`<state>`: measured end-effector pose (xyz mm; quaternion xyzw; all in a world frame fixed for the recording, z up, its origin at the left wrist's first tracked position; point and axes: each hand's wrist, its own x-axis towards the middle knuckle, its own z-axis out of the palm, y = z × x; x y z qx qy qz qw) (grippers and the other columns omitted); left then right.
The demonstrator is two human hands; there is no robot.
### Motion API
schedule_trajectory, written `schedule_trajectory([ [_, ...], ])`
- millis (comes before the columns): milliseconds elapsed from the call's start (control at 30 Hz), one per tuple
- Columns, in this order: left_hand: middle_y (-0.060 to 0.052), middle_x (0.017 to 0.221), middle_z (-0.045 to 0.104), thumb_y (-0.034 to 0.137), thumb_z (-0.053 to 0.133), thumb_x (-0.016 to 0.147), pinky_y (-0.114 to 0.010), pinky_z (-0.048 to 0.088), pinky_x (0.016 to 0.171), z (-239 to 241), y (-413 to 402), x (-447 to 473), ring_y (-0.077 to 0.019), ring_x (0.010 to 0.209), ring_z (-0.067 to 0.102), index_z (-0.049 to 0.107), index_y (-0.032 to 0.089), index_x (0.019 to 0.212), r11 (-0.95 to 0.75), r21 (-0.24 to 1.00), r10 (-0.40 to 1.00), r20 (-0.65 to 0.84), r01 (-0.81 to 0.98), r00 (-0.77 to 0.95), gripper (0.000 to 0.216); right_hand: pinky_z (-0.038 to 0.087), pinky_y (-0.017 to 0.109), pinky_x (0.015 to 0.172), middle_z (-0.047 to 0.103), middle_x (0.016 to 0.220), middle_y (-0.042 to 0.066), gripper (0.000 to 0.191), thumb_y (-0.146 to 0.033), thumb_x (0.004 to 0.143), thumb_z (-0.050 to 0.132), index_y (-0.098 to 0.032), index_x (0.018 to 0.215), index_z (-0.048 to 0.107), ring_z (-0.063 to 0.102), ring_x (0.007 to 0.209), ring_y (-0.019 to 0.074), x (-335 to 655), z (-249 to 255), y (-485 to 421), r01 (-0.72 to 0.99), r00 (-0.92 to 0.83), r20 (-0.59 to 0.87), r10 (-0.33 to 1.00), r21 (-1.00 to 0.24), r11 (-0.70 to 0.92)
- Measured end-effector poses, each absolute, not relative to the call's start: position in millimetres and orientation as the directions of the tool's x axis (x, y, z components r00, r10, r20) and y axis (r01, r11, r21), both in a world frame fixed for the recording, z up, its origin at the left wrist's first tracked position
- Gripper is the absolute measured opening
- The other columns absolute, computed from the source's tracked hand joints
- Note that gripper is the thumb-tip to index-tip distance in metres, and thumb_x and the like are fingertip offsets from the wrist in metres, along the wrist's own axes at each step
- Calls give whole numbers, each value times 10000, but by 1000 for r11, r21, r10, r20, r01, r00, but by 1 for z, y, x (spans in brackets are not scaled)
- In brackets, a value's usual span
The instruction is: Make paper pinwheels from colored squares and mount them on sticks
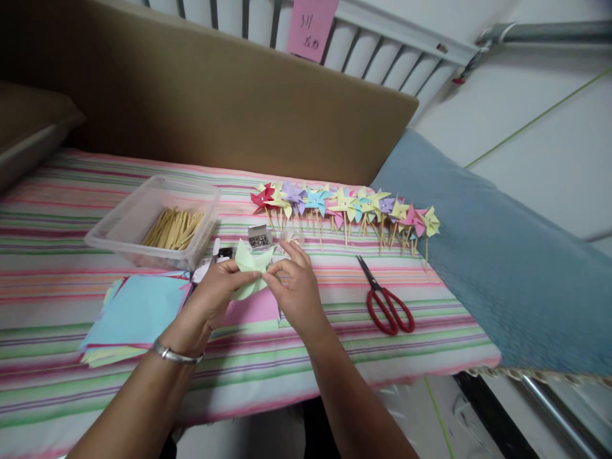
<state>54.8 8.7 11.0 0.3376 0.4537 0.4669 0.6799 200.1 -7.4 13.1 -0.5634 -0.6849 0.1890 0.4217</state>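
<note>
A pale green paper pinwheel (252,260) with bent-in corners is held up between both hands. My left hand (220,285) pinches it near the middle, thumb in front. From the other side my right hand (296,284) has thumb and index finger pressed together at the pinwheel's centre; whether a small pin sits in them I cannot make out. Below lies a pink paper sheet (253,308). Just behind the hands stand a small open box of metal pins (259,238) and a small clear round container (291,237), partly hidden by my right fingers.
A clear plastic bin (108,237) with wooden sticks (174,228) stands left, behind stacked coloured paper (138,309). Several finished pinwheels (344,203) lie in a row at the back. Red-handled scissors (385,303) rest on the right. A brown board (229,95) rises behind the striped cloth.
</note>
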Motion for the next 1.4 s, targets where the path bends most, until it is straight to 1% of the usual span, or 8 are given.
schedule_trajectory([
  [267, -11, 583, 653, 241, 819, 501, -217, 328, 480, 10, 10, 56, -98, 484, 499, 716, 142, 666, 371, 882, 928, -338, -291, 158, 219, 275, 521, 1053, 508, 1342, 77, 91, -166, 719, 650, -220, 652, 618, 322, 1329, 278, 199, 13, -7, 628, -8, 378, 926, -719, 299],
  [567, 39, 441, 540, 211, 806, 513, -214, 295, 440, 13, 10, 55, -70, 413, 416, 644, 151, 517, 323, 886, 945, -317, -332, 73, 173, 264, 541, 1065, 444, 1401, 76, 36, -219, 719, 668, -230, 750, 655, 288, 1354, 291, 201, 18, -10, 578, -74, 277, 958, -771, 268],
  [700, 39, 427, 533, 219, 816, 507, -220, 304, 442, 12, 12, 51, -66, 403, 411, 627, 144, 498, 304, 873, 946, -324, -381, 14, 204, 286, 500, 1064, 455, 1384, 95, 70, -229, 723, 671, -224, 784, 637, 376, 1305, 276, 202, 22, -11, 540, 74, 350, 934, -801, 257],
  [800, -2, 576, 649, 230, 809, 537, -226, 383, 525, 11, 15, 48, -93, 508, 522, 679, 134, 613, 262, 845, 951, -307, -465, -21, 179, 366, 441, 1007, 597, 1191, 81, 50, -273, 781, 620, -225, 791, 613, 514, 1162, 240, 205, 23, -11, 432, 269, 419, 867, -857, 280],
  [867, -16, 673, 693, 223, 810, 545, -230, 420, 595, 10, 16, 46, -109, 589, 572, 698, 136, 677, 231, 820, 956, -290, -524, -33, 194, 433, 393, 910, 657, 999, 52, 87, -307, 800, 599, -221, 800, 608, 587, 1006, 220, 206, 21, -10, 300, 328, 338, 882, -923, 242],
  [1067, -3, 675, 699, 204, 807, 576, -219, 436, 659, 12, 14, 48, -104, 637, 588, 704, 141, 669, 197, 755, 969, -247, -626, 8, 152, 453, 287, 688, 654, 745, 25, 202, -367, 734, 671, -171, 780, 659, 592, 701, 151, 195, 10, -8, -119, -80, -181, 980, -975, -190],
  [1200, -13, 679, 694, 212, 776, 625, -231, 439, 654, 12, 11, 53, -113, 635, 584, 711, 134, 691, 229, 754, 972, -213, -616, 101, 122, 437, 277, 678, 669, 767, 21, 254, -373, 692, 717, -180, 851, 672, 589, 700, 141, 182, 6, -11, -340, -96, -169, 981, -920, -192],
  [1400, -12, 679, 691, 196, 775, 628, -221, 438, 614, 11, 8, 60, -111, 623, 577, 712, 139, 718, 270, 733, 962, -227, -625, 150, 124, 432, 285, 676, 647, 686, 1, 199, -314, 670, 743, -171, 800, 694, 552, 643, 128, 176, 1, -10, -424, 34, -115, 993, -901, -90],
])
